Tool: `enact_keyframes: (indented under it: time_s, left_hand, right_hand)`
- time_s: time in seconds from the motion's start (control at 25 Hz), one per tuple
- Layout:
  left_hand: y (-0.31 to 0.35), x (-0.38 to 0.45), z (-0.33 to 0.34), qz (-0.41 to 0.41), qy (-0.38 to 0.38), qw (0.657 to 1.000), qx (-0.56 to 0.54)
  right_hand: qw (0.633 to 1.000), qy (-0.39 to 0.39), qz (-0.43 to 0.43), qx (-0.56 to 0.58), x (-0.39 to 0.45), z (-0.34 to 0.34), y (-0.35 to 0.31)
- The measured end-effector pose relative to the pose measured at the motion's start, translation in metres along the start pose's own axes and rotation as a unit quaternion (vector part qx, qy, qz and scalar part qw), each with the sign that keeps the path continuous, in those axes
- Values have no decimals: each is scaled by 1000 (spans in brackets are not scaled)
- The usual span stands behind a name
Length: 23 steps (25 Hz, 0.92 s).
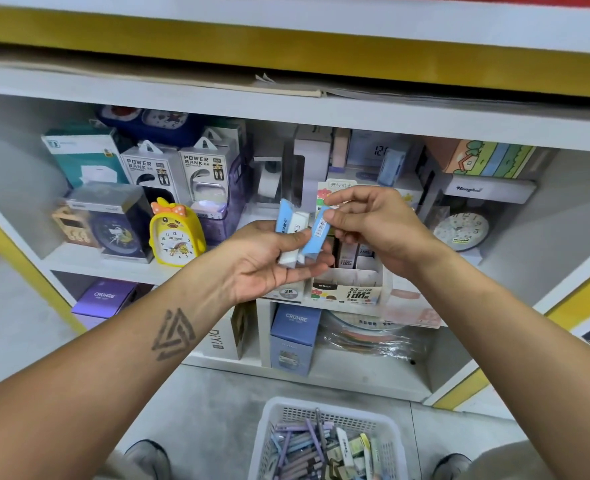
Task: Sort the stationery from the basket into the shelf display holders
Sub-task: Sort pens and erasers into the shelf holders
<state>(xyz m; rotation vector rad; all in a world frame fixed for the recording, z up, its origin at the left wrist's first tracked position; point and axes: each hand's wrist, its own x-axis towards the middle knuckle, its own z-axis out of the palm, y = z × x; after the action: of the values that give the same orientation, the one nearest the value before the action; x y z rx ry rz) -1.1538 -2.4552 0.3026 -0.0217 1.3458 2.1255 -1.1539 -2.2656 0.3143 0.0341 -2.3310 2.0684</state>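
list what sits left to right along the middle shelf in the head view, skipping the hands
teal box → power bank boxes → duck clock → lead box → round clock

Both forearms extended forward, hands meeting mid-frame. Left hand (pixel 269 258) palm up, thumb clamped across. Right hand (pixel 373 223) pinching with thumb and forefinger.

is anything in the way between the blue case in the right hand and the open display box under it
Nothing visible blocks it. The right hand pinches the blue case above the open display box; only the left hand's fingertips, holding other cases, sit beside the box's left edge.
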Motion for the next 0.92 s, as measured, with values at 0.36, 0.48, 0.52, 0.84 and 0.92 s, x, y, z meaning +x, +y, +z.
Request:
enact_keyframes:
  time_s: [0.36, 0.48, 0.52, 0.84, 0.92]
  left_hand:
    - [22, -10, -29, 63, 138, 988, -4]
    - [30, -12, -43, 76, 187, 979, -15]
    - [32, -14, -47, 79, 197, 977, -24]
    - [35, -23, -64, 86, 214, 973, -13]
    - [33, -23, -64, 80, 213, 974, -4]
  right_hand:
    - [992, -47, 25, 118, 15, 36, 0]
    - [995, -72, 16, 64, 17, 44, 3]
    - [997, -68, -2, 30, 18, 46, 6]
    - [953, -101, -43, -283, 26, 45, 23]
    - [931, -128, -66, -336, 24, 49, 28]
